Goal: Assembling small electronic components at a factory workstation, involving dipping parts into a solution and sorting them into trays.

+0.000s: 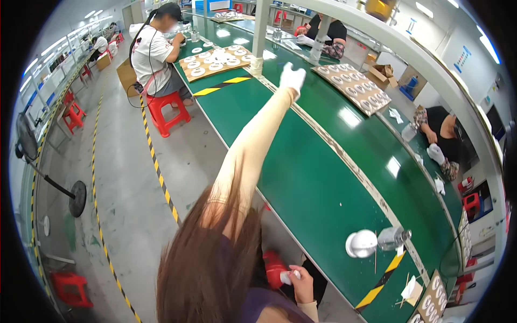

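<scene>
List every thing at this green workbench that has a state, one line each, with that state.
Left hand: gloved white, arm stretched out over the bench, holding nothing visible.
Right hand: bare, closed around a small white object.
Cardboard tray: flat on the bench, filled with white rings.
White round part: lying on the bench, untouched.
Clear bottle: tipped on its side.
Red stool: upright, a person seated on it.

- A long green conveyor table [318, 177] runs from lower right to the top centre.
- Grey concrete floor [118, 177] on the left, crossed by yellow-and-black hazard stripes [157, 167].
- Red plastic stools [167, 110] beside the table and at lower left.
- A standing fan [32, 148] at the left edge.
- Ceiling strip lights [89, 14] at upper left.
</scene>
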A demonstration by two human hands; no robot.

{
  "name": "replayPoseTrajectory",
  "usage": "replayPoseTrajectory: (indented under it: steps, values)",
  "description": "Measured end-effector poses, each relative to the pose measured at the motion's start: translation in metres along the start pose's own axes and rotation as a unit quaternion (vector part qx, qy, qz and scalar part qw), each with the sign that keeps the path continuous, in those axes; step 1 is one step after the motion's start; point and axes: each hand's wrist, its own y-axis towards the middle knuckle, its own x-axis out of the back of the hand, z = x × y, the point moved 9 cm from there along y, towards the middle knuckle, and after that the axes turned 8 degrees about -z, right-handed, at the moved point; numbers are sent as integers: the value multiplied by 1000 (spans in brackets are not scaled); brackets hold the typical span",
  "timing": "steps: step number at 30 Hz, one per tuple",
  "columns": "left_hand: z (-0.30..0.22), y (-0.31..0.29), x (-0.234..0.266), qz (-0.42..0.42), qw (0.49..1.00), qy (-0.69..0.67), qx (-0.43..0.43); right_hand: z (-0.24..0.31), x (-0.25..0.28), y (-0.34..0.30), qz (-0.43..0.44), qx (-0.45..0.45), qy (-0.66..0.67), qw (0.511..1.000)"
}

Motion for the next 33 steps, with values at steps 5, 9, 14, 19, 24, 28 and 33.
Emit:
replayPoseTrajectory:
  steps: [5,9,14,19,24,28,33]
  values:
    - [18,-221,-37,251,961,-66,93,32,42,-58,34,49,40,997]
    - [16,-351,8,308,948,-39,76,73,119,-100,-99,151,-10,983]
    - [34,-459,28,411,896,-4,166,116,193,-115,-294,288,-52,910]
    - [-2,-495,-1,509,853,88,-70,157,202,-94,-302,382,56,872]
    - [-9,-528,-55,573,794,106,-171,176,209,-86,-344,436,1,831]
    - [1,-535,-69,594,785,95,-149,212,217,-73,-358,484,17,798]
    - [7,-534,-77,568,798,92,-178,291,208,-49,-439,573,-242,649]
